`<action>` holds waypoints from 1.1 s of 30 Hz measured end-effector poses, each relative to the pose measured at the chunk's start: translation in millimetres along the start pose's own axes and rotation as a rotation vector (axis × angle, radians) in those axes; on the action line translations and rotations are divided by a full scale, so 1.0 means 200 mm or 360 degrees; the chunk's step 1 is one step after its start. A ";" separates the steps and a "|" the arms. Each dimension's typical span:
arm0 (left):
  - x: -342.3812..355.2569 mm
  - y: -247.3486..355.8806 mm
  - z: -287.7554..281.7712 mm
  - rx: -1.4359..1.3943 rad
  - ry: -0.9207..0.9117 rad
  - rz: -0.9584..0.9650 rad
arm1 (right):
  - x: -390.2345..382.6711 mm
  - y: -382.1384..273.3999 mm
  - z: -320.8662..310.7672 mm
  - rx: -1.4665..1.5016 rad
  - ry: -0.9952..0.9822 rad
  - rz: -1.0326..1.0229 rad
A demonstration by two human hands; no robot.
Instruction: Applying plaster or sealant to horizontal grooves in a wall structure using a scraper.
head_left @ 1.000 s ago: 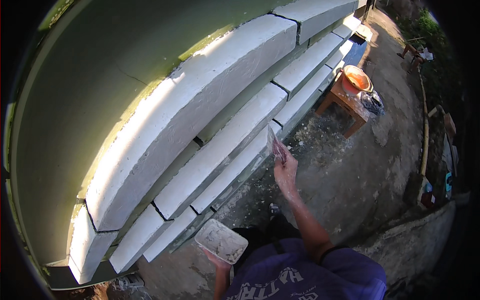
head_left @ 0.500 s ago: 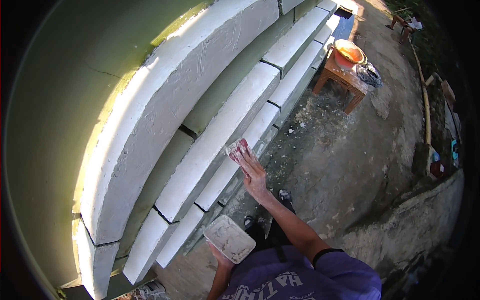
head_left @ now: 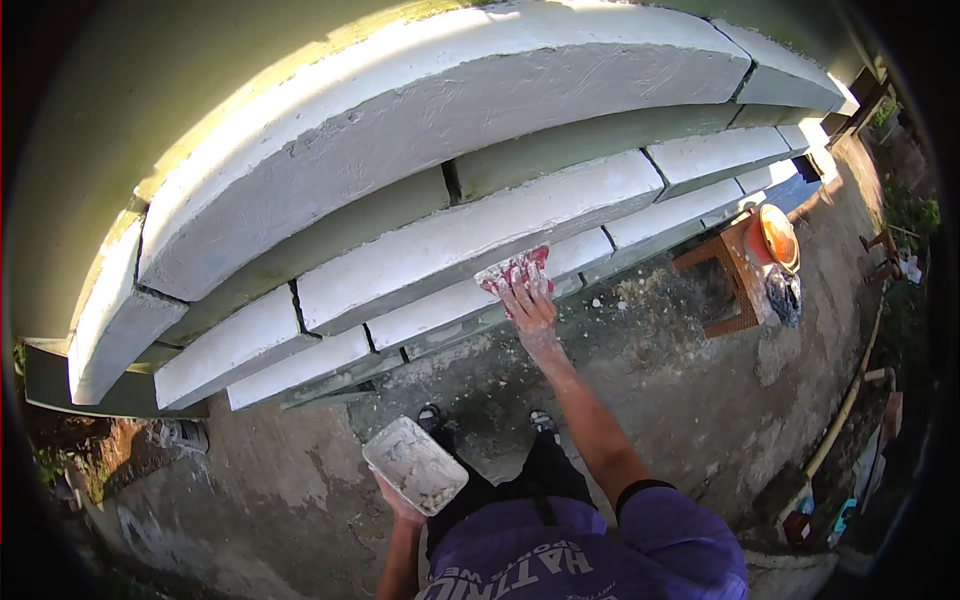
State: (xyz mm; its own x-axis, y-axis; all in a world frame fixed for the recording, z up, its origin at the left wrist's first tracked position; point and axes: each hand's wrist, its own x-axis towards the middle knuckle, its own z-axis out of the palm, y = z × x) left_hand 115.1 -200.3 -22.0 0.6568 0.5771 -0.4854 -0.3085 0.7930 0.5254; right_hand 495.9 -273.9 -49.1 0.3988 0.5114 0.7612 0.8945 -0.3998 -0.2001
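Observation:
My right hand (head_left: 530, 318) grips a red, putty-smeared flat spreader (head_left: 516, 264) against the lower edge of the middle white block row (head_left: 420, 257), its fingers bent over the tool. Below, near my body, my left hand (head_left: 394, 498) supports a white rectangular tub (head_left: 395, 445) with pale grey putty inside. Above the middle row runs a long curved white block (head_left: 430, 100) with a rough plastered face. Another white row (head_left: 420, 315) lies underneath, with dark gaps between its pieces.
A brown stool (head_left: 733, 278) at the right carries an orange bucket (head_left: 775, 240) and a crumpled dark bag (head_left: 783, 298). My feet stand on a stained concrete floor (head_left: 650, 400) with scattered crumbs. A pale pole (head_left: 840, 420) and assorted objects line the right edge.
The view has swung, levelling out the block rows. My right hand's spreader went from edge-on near the lower row to flat against the middle row. My left hand still holds the tub.

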 end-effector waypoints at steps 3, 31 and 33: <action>-0.15 -0.21 0.03 -0.0210 0.0209 0.0158 | -0.04 0.02 -0.16 0.0027 -0.0108 -0.0105; -0.56 -0.72 0.11 -0.0275 0.0456 0.0190 | 0.04 0.31 -0.14 -0.0138 -0.0012 0.0087; -0.55 -0.73 0.12 -0.0397 0.0352 0.0168 | -0.04 0.32 -0.22 -0.0118 -0.0062 0.0056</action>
State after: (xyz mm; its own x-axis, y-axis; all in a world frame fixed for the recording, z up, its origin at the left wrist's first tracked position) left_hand 104.5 -384.4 -27.8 0.4557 0.6650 -0.5917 -0.5434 0.7343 0.4068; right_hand 541.3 -336.8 -40.5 0.4383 0.5246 0.7298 0.8630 -0.4724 -0.1788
